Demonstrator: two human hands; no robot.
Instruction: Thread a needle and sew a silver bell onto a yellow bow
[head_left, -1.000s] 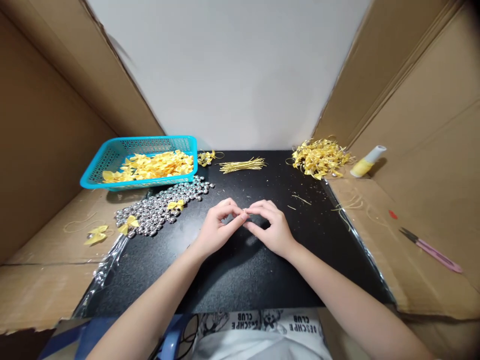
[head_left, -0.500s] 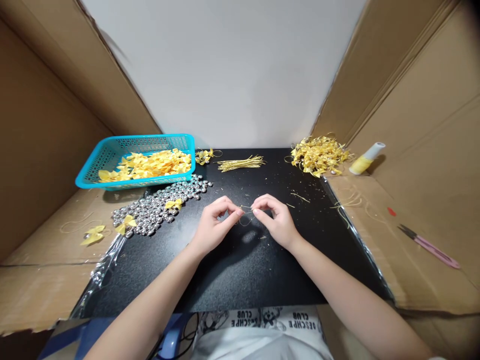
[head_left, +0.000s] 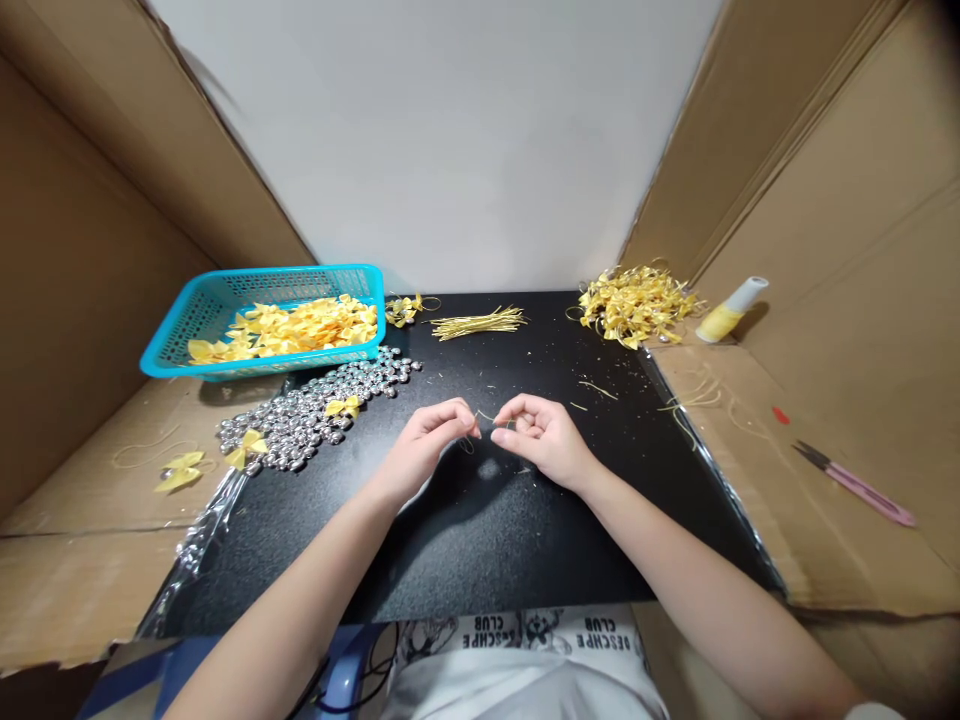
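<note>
We are scanning from the left of the frame: two loose yellow bows point(head_left: 180, 470) are lying on the cardboard point(head_left: 82, 520) at lower left, apparently strays from the stock. Just above them, at upper left, a turquoise mesh basket point(head_left: 187, 335) is sitting half on the cardboard, half at the edge of the black mat point(head_left: 480, 540); it is holding a shallow heap of yellow ribbon bows point(head_left: 296, 325), heaped toward its near and right side. Right below it a spill of silver beads point(head_left: 315, 410) is spreading over clear plastic, with two more bows resting on top, all within easy reach of our left arm. At centre we are bringing both hands close together low over the mat: our left hand point(head_left: 427, 445) is pinching one end of a thin gold cord point(head_left: 484, 418) between thumb and forefinger, and our right hand point(head_left: 544, 435) is pinching the other end, fingers curled, so the short strand is stretching between the fingertips. Whether a knot is forming we cannot tell; it is too fine. Behind the hands, a bundle of cut gold cords point(head_left: 480, 323) is lying near the mat's back edge. Toward upper right a pile of finished bows point(head_left: 634, 305) is sitting at the mat's corner, a small yellow bottle point(head_left: 727, 312) is lying tipped on cardboard just beyond, and pink-handled snips point(head_left: 855, 485) are lying at far right, well apart from the hands.
</note>
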